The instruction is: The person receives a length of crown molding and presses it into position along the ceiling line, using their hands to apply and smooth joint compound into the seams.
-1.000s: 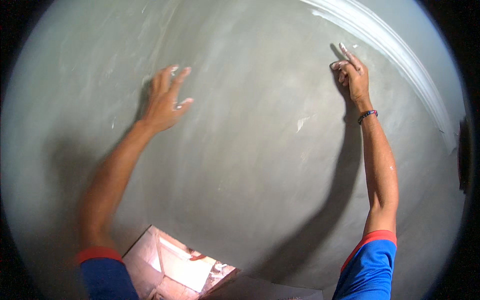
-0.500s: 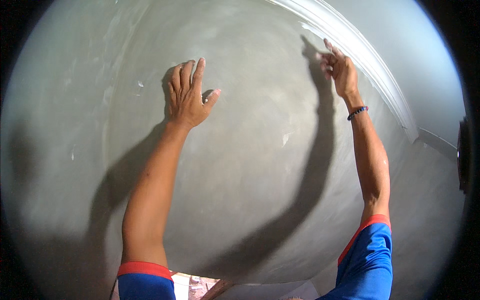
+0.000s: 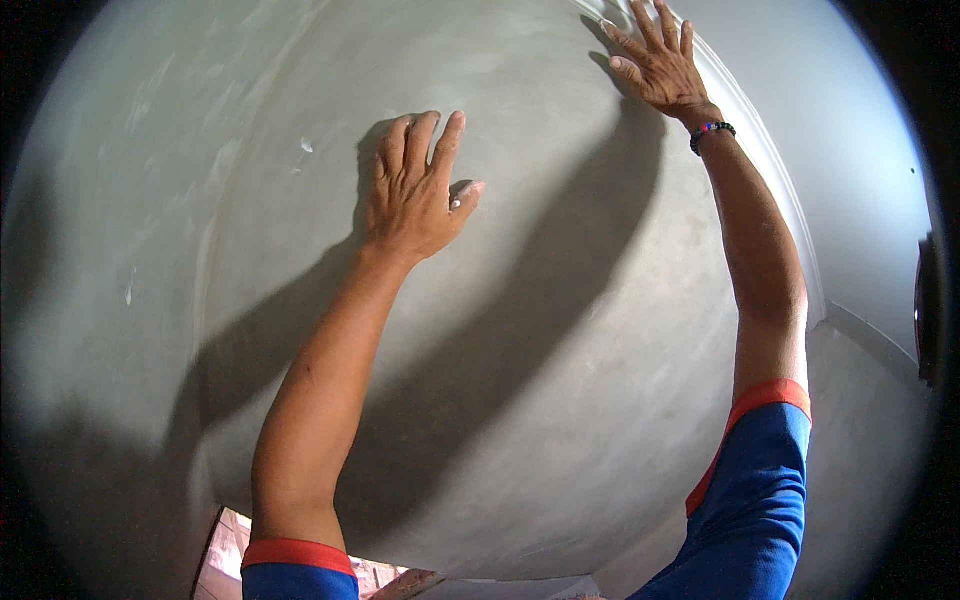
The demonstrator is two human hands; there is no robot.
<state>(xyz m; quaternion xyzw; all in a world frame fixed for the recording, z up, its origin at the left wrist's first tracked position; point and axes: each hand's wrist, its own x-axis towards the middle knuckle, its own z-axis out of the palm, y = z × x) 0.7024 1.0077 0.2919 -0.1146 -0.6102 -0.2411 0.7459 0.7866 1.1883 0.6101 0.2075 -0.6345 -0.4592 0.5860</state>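
Observation:
My left hand (image 3: 415, 195) rests against the grey plastered wall (image 3: 480, 350) with its fingers spread, and white residue marks the thumb and fingertips. Higher up and to the right, my right hand (image 3: 660, 70) reaches to the white cornice moulding (image 3: 745, 120) along the top of the wall. Its fingers are spread, the back of the hand faces me, and nothing shows in it. A dark beaded bracelet (image 3: 712, 130) circles the right wrist. Whether the right fingertips press on the moulding or on the wall beside it, I cannot tell.
Beyond the moulding lies a smooth pale ceiling (image 3: 850, 150). A dark object (image 3: 925, 310) stands out at the far right edge. Below my left sleeve, an opening (image 3: 222, 555) shows reddish ground. Small white smears (image 3: 306, 145) dot the wall.
My right hand has moved up along the moulding and turned from a partly curled pose to spread fingers. The view has shifted slightly; my left hand keeps its spread pose on the wall.

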